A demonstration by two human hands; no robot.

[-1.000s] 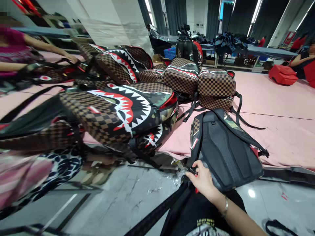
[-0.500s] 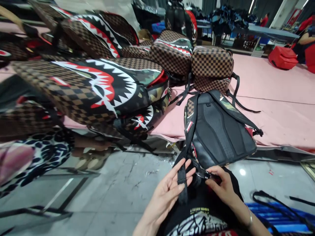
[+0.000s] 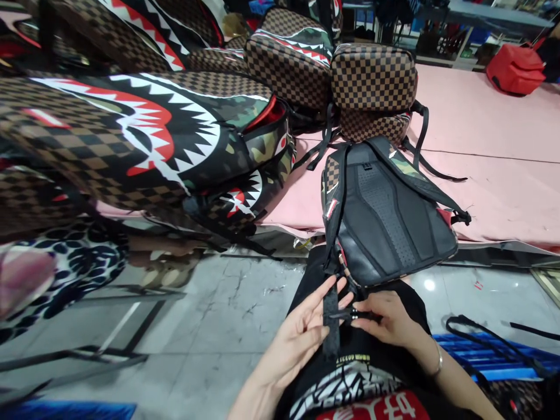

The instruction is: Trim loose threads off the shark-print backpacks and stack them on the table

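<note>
A black backpack strap hangs across the fingers of my left hand, the thumb pressing at its edge. My right hand grips small dark thread snips between thumb and fingers. Their pointed tip lies over the strap, touching it or just above; I cannot tell which. This strap comes from the lower left corner of a backpack, which lies with its black padded back upward on the table edge, its lower end over my lap.
Checked backpacks with shark-mouth prints are heaped at left on the pink table. Two checked bags stand behind mine. A red bag sits far right. Beside me on the left is a person in a patterned garment. Blue slatted pieces lie at lower right.
My right hand has brought the snips leftward, from beside the strap to across it. My left hand keeps the strap. The view has tilted downward slightly.
</note>
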